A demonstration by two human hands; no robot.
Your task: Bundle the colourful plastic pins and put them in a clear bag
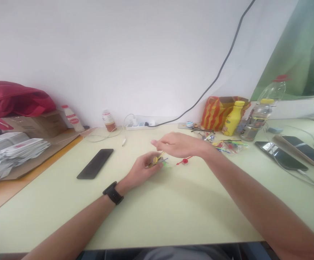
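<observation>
Close over the table, my left hand [143, 169], with a black watch at its wrist, curls around a small bunch of coloured plastic pieces [155, 160]. Yellow, blue and green parts show between its thumb and fingers. My right hand [181, 144] is just above and to the right, bent at the wrist with the fingers closed. What those fingers hold, if anything, is hidden under the hand. A red round piece with a thin red stick [185, 161] lies on the table beneath the right wrist.
Behind my right forearm lie small coloured plastic pieces [228, 146]. A striped bag [209, 113], a yellow bottle [233, 119] and clear bottles [257, 121] stand at the back right. Phones [281, 155] with cables lie right; a black phone [95, 164] lies left. A power strip [139, 125] sits by the wall.
</observation>
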